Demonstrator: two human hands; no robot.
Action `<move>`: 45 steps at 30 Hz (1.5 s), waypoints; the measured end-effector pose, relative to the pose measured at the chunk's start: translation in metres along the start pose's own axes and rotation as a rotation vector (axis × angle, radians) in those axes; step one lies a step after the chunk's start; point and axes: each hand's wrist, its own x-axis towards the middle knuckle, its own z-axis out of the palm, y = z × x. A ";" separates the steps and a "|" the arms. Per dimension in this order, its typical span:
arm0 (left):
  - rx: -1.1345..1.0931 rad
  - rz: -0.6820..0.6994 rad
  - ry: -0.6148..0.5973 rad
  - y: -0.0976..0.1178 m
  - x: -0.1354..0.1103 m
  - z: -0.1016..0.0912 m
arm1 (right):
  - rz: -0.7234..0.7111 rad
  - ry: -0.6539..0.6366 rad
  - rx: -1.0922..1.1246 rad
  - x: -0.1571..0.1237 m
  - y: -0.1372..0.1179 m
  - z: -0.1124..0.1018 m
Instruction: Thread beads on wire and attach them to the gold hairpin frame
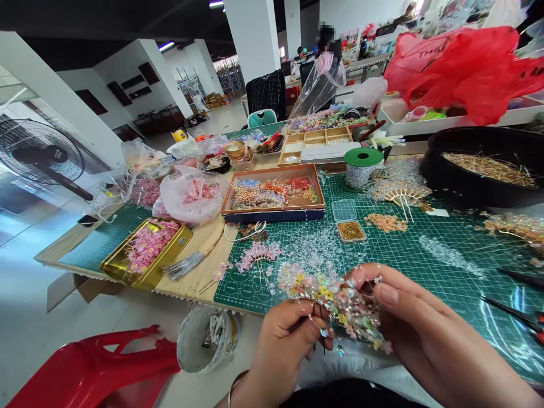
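Fingers [395, 294] (nearly closed) pinch a beaded floral ornament [335, 303].

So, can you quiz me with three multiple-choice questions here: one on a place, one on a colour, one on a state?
1. Where is the green-topped spool?
A. On the cutting mat
B. On the floor
C. In a tray

2. What colour is the chair?
A. Blue
B. Red
C. White

3. The beaded flower ornament is:
A. lying on the mat
B. inside a tray
C. held in both hands

1: A, the spool stands at the mat's back edge.
2: B, red plastic shows at the bottom left.
3: C, the left hand and right hand grip it.
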 end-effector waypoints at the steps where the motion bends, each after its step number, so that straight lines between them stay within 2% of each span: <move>1: -0.031 -0.019 0.001 -0.002 0.000 0.000 | 0.006 0.004 -0.006 0.000 -0.002 0.002; 5: 0.013 -0.008 0.011 -0.003 0.000 0.000 | -0.019 0.034 -0.072 -0.003 -0.006 0.005; 9: 0.294 0.137 0.019 0.009 -0.001 0.002 | -0.026 0.051 -0.085 -0.008 0.000 0.001; 13: 0.634 0.281 0.073 0.018 -0.003 0.002 | -0.129 -0.012 -0.222 -0.007 0.006 -0.005; 16: 0.761 0.337 0.126 0.019 -0.005 0.002 | -0.183 -0.012 -0.340 -0.007 0.005 -0.005; 19: 0.792 0.367 0.109 0.018 -0.007 0.001 | -0.180 -0.041 -0.376 -0.010 0.003 -0.002; 24: 0.697 0.320 0.089 0.017 -0.004 0.000 | -0.173 -0.008 -0.380 -0.011 0.003 -0.003; 29: 0.321 0.162 -0.021 0.007 0.000 0.001 | -0.161 -0.001 -0.433 -0.007 0.003 -0.004; 33: 0.123 0.085 -0.026 0.000 0.000 0.001 | -0.076 0.047 -0.340 -0.008 0.002 0.001; 36: 0.044 0.019 -0.018 -0.002 0.000 0.001 | -0.033 0.044 -0.271 -0.008 0.001 0.004; 41: -0.080 -0.056 -0.021 -0.003 0.003 0.001 | -0.035 -0.065 -0.189 -0.006 0.002 0.003; 45: -0.002 -0.027 0.002 -0.001 0.002 0.002 | -0.034 -0.033 -0.161 -0.006 0.002 0.004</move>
